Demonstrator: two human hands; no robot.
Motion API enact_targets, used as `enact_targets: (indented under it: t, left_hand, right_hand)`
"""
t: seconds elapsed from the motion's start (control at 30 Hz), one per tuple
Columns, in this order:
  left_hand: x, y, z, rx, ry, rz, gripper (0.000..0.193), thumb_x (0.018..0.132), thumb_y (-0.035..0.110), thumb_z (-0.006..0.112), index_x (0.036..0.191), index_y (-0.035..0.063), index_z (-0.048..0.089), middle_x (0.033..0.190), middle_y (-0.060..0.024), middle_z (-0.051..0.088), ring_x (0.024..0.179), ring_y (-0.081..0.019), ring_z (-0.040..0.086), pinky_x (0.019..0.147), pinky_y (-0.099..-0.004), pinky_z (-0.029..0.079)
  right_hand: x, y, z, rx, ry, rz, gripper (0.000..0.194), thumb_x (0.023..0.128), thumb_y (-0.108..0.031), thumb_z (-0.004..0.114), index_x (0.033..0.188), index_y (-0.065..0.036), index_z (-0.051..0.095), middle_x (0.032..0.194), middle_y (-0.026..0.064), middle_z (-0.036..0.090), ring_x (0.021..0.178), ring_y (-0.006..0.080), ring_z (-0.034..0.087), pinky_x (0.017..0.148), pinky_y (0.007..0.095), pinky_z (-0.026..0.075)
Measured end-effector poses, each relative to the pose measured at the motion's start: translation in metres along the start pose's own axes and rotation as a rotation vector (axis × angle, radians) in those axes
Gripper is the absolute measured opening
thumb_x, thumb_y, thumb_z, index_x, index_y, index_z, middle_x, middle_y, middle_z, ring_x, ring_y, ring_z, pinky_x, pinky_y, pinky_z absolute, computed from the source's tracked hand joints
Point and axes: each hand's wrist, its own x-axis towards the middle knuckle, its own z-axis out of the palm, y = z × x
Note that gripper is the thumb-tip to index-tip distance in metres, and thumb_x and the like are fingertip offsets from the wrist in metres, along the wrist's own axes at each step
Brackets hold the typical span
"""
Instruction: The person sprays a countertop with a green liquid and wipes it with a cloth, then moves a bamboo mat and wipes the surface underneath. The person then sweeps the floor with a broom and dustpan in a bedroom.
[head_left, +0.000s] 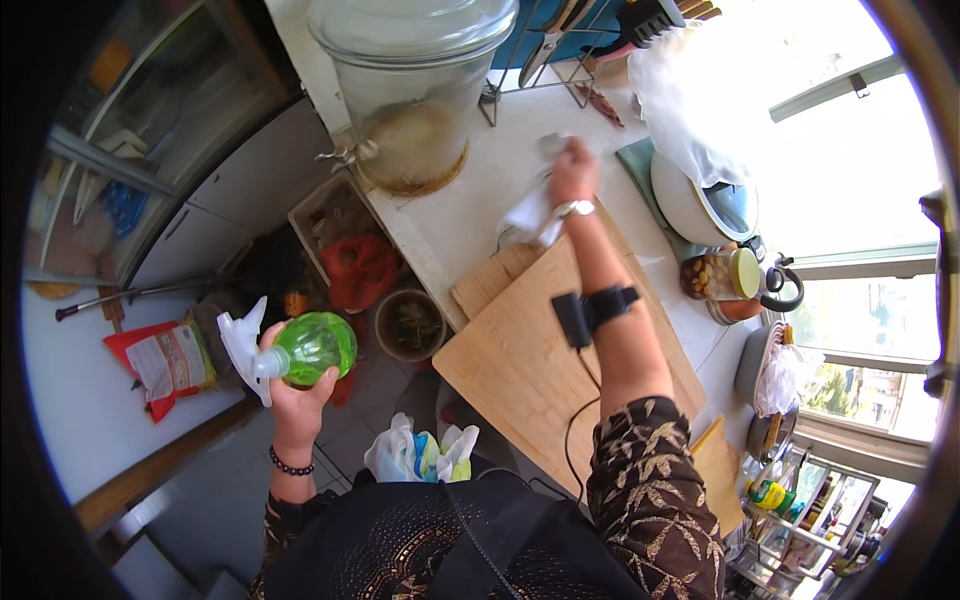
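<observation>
My left hand (300, 409) grips a green spray bottle (315, 349) with a white trigger head, tilted on its side out past the counter edge. Over the white countertop (442, 225), my right hand (574, 176) is blurred, fingers curled around a small greyish thing that is too blurred to name. A white cloth (529, 214) lies or hangs just below that hand; whether the hand holds it too is not clear. Under my right forearm is a large wooden cutting board (517, 360), resting over a smaller wooden board (491, 277).
A large glass jar with a tap (420, 97) stands at the counter's far left. Along the window are a white pot (697, 195), a lidded glass jar (720, 275) and a rack (810, 517). A bin (410, 324) and a crate (300, 214) stand below the counter edge.
</observation>
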Motion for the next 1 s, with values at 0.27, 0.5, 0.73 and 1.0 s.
enact_targets:
  t: [0.27, 0.5, 0.73, 1.0]
  left_hand:
    - [-0.003, -0.019, -0.006, 0.029, -0.031, -0.028, 0.077, 0.072, 0.015, 0.078, 0.135, 0.0016, 0.037, 0.124, -0.0101, 0.050, 0.113, -0.0209, 0.052, 0.099, -0.0357, 0.042]
    - [-0.001, -0.002, -0.005, -0.085, -0.045, -0.052, 0.075, 0.073, 0.016, 0.078, 0.135, 0.0016, 0.038, 0.122, -0.0095, 0.051, 0.112, -0.0199, 0.053, 0.098, -0.0352, 0.043]
    - [0.023, -0.001, 0.011, -0.134, -0.083, -0.037, 0.074, 0.074, 0.012, 0.078, 0.134, 0.0015, 0.037, 0.123, -0.0090, 0.051, 0.112, -0.0186, 0.053, 0.098, -0.0338, 0.043]
    - [0.058, 0.002, 0.012, -0.033, -0.116, 0.114, 0.073, 0.076, 0.013, 0.077, 0.136, 0.0006, 0.037, 0.123, -0.0098, 0.051, 0.111, -0.0194, 0.053, 0.098, -0.0350, 0.043]
  right_hand:
    - [0.040, 0.085, 0.041, -0.774, -0.177, 0.159, 0.073, 0.087, -0.035, 0.054, 0.146, -0.006, 0.024, 0.149, 0.0246, 0.023, 0.138, 0.0418, 0.022, 0.113, 0.0528, 0.019]
    - [-0.008, 0.022, 0.089, -0.617, -0.469, -0.261, 0.067, 0.086, -0.027, 0.048, 0.144, 0.000, 0.028, 0.147, 0.0265, 0.028, 0.140, 0.0411, 0.022, 0.114, 0.0520, 0.017]
    - [-0.139, -0.035, 0.073, -0.585, -0.650, -0.429, 0.065, 0.088, -0.022, 0.048, 0.143, 0.005, 0.028, 0.149, 0.0259, 0.027, 0.141, 0.0425, 0.019, 0.115, 0.0508, 0.017]
    - [-0.188, -0.072, 0.089, 0.175, -0.841, -0.688, 0.039, 0.069, 0.000, 0.064, 0.107, -0.010, 0.065, 0.111, 0.0121, 0.061, 0.107, 0.0320, 0.058, 0.090, 0.0396, 0.049]
